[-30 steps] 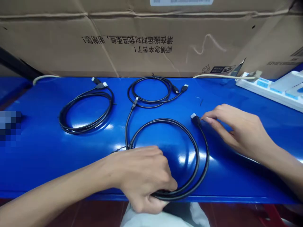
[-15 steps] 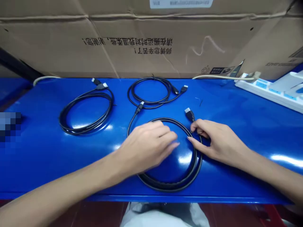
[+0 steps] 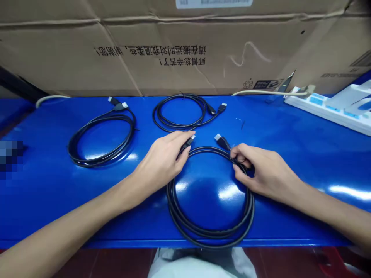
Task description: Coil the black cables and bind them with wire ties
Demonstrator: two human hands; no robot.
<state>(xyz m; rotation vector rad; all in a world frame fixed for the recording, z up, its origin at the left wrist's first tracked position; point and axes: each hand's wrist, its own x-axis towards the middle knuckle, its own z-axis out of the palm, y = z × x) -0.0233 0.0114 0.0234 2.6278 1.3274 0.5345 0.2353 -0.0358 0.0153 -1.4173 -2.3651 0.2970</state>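
A black cable (image 3: 208, 231) lies coiled in a ring near the front edge of the blue table (image 3: 290, 154). My left hand (image 3: 162, 160) pinches one plug end (image 3: 188, 142) of it at the ring's top left. My right hand (image 3: 261, 172) grips the cable just behind the other plug (image 3: 220, 139) at the ring's top right. The two plugs point toward each other, a short gap apart.
Two more coiled black cables lie farther back: one at left (image 3: 100, 137), one at centre (image 3: 181, 114). A large cardboard box (image 3: 185, 46) stands along the back. A white power strip (image 3: 327, 110) sits at the right rear. A white cord (image 3: 49, 98) shows at far left.
My left hand left the front of the coil and moved up to take the left plug end. My right hand drew the other plug inward. The loop tightened into a neater ring.
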